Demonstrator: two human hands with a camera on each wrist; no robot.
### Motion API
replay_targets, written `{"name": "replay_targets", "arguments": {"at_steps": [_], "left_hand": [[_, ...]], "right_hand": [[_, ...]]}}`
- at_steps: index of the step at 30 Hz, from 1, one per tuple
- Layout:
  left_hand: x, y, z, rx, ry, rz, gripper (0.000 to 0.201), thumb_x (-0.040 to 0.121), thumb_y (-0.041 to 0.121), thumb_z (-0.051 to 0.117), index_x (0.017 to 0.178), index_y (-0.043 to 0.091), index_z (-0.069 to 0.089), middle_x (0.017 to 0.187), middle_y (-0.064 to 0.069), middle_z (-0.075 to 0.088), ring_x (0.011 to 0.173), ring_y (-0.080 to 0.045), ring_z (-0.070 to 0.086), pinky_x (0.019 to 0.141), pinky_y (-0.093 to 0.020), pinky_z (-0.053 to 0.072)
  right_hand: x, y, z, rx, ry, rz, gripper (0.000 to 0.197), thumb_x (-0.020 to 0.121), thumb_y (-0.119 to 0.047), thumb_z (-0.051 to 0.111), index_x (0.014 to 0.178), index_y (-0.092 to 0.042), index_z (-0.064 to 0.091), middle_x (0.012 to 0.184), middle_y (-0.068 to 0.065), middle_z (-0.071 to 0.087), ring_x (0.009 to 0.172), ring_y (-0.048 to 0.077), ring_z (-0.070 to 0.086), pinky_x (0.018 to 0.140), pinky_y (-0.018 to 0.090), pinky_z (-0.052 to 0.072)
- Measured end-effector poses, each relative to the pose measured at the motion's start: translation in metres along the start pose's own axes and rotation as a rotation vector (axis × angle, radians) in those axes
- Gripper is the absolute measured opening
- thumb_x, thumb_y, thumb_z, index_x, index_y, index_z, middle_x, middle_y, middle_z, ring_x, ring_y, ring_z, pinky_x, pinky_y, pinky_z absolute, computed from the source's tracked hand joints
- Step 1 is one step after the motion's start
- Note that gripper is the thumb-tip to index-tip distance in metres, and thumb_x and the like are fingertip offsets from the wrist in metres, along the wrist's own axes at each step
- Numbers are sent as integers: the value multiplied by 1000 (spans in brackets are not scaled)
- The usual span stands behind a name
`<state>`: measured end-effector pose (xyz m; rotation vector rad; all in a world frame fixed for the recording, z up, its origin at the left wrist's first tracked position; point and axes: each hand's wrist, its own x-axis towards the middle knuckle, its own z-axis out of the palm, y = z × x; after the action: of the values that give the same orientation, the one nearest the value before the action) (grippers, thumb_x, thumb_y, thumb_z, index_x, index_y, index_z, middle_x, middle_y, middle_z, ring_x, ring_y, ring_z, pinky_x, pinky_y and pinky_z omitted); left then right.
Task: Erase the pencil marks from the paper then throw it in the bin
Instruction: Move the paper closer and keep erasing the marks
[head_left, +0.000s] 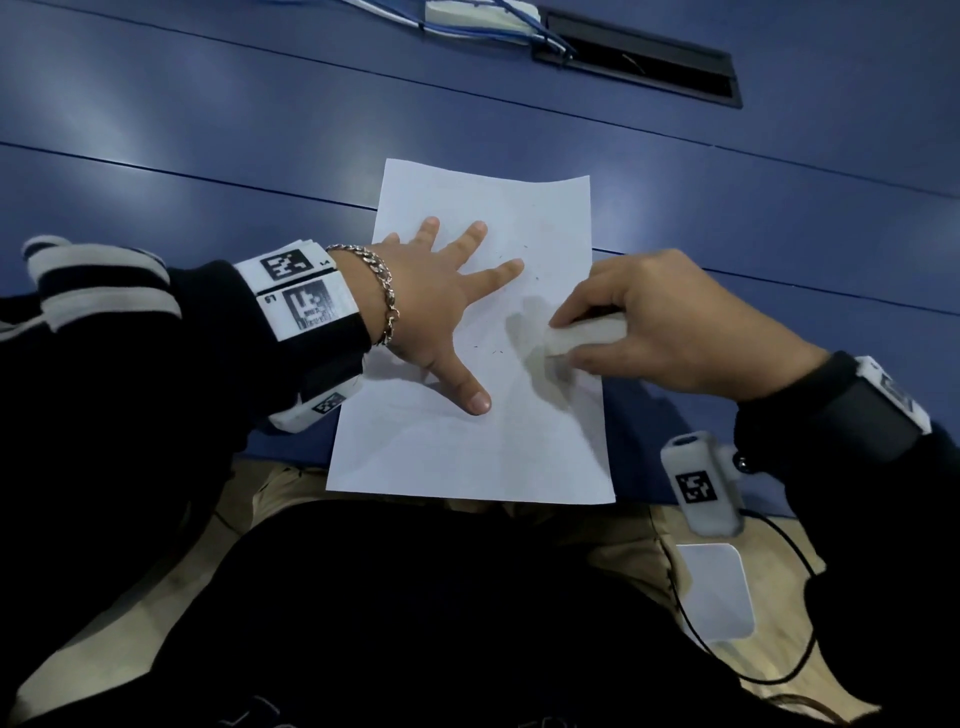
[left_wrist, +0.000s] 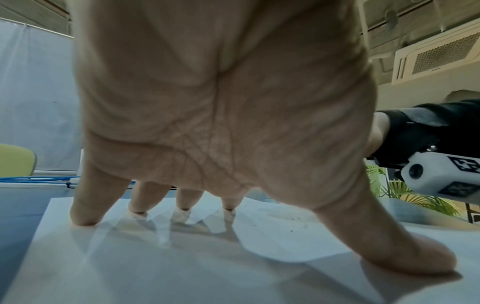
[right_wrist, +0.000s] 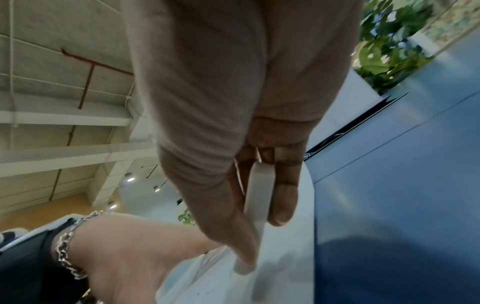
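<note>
A white sheet of paper (head_left: 483, 457) lies on the blue table, its near edge hanging over the table's front edge. My left hand (head_left: 441, 291) presses flat on it with fingers spread; the left wrist view shows its fingertips (left_wrist: 83, 218) and thumb on the paper (left_wrist: 182, 267). My right hand (head_left: 649, 332) pinches a white eraser (head_left: 582, 335) between thumb and fingers, its end down on the paper's right half. In the right wrist view the eraser (right_wrist: 255, 205) sits between my thumb and fingers. Small dark specks (head_left: 498, 353) dot the sheet near the eraser. No bin is in view.
The blue table (head_left: 208, 130) stretches away, with a black cable slot (head_left: 644, 57) and white-blue cables (head_left: 483, 21) at the far edge. A white device (head_left: 719, 592) with a black cord lies on my lap at lower right. Green plants (right_wrist: 389, 41) stand beyond the table.
</note>
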<state>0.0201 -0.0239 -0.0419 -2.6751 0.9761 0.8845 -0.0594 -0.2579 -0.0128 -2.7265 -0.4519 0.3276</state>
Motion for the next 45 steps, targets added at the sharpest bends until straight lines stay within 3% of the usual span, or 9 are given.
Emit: {"name": "replay_targets", "arguments": {"at_steps": [5, 12, 17, 20, 24, 29, 35, 41, 45], "left_hand": [[-9, 0, 8, 19, -3, 19, 151, 45, 102, 63, 154, 52, -29, 167, 2, -37, 156, -46, -17, 127, -62, 6], [-17, 1, 14, 62, -8, -10, 156, 38, 106, 60, 151, 53, -35, 165, 5, -39, 156, -48, -16, 126, -65, 6], [-15, -2, 16, 46, -11, -13, 161, 33, 108, 56, 149, 49, -39, 163, 9, -43, 156, -46, -20, 125, -66, 4], [-13, -2, 15, 29, -18, -14, 168, 31, 108, 57, 150, 43, -41, 161, 11, -45, 156, -44, -21, 126, -64, 7], [-13, -3, 15, 14, -17, -14, 171, 30, 107, 59, 152, 40, -40, 162, 11, -43, 156, -45, -21, 126, -65, 9], [-13, -1, 14, 18, -15, -12, 170, 31, 107, 59, 153, 39, -39, 163, 10, -43, 156, -44, -20, 126, -65, 9], [-14, -2, 15, 30, -10, -12, 169, 32, 107, 59, 152, 40, -39, 163, 11, -43, 156, -45, -20, 126, -65, 9], [-15, 1, 13, 6, -35, 10, 161, 36, 105, 62, 150, 50, -37, 163, 5, -43, 154, -47, -23, 124, -69, 6], [-16, 12, 15, 16, -33, 27, 160, 40, 104, 63, 151, 47, -37, 163, 2, -43, 154, -45, -26, 125, -67, 3]], "right_hand": [[-11, 4, 13, 19, 43, 71, 26, 82, -40, 81, 105, -28, 76, 95, -17, 65, 90, 0, 60, 73, 6, 39], [-1, -9, -2, 7, -36, 61, 24, 82, -39, 78, 105, -32, 76, 94, -20, 67, 92, -3, 63, 84, 17, 51], [28, -19, 6, -8, 26, -14, 30, 81, -41, 76, 109, -30, 74, 100, -14, 69, 94, 6, 65, 87, 27, 53], [38, -17, 11, -34, 77, -19, 29, 82, -39, 77, 108, -27, 75, 96, -12, 67, 91, 9, 64, 84, 24, 50], [34, -27, 15, -30, -57, -139, 25, 81, -48, 76, 100, -32, 76, 89, -15, 65, 85, 4, 61, 79, 21, 48], [42, -16, 5, -33, 48, -30, 29, 79, -42, 78, 104, -27, 77, 92, -13, 67, 86, 6, 64, 86, 33, 55], [28, -29, 16, -54, -32, -120, 28, 83, -48, 76, 103, -28, 76, 90, -13, 65, 84, 5, 60, 80, 22, 48], [21, -7, 7, -59, 63, -5, 26, 81, -37, 78, 104, -25, 77, 90, -13, 65, 83, 6, 60, 79, 23, 50], [18, -8, 11, -50, 75, 12, 26, 82, -34, 77, 105, -23, 77, 92, -9, 67, 85, 8, 60, 79, 22, 48]]}}
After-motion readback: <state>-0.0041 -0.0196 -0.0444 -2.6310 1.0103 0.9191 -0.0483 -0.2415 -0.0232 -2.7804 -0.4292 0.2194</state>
